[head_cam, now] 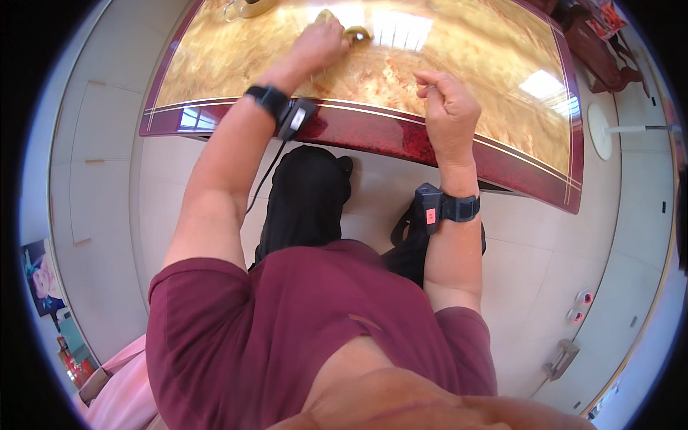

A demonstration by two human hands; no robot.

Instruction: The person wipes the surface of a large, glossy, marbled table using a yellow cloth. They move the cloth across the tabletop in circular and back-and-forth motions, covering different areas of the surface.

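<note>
My left hand [321,45] is pressed down near the far side of a glossy table [398,88] with a marbled gold top and dark red border. It is closed on an olive-yellow item, apparently a cloth [325,16], which shows beyond the fingers. A rounded olive piece with a bright glint [357,35] sits right beside those fingers; whether it belongs to the same item I cannot tell. Over the table's near edge, my right hand [450,102] is loosely curled, with nothing visible in it. Each wrist carries a strapped black device.
A partly cut-off object with a wire-like handle [248,9] stands at the table's far left. Dark carved wooden furniture [596,51] is past the right corner, near a round white base [599,131]. Pale cabinets [102,123] line the left side. A cable hangs from the left wrist device [295,119].
</note>
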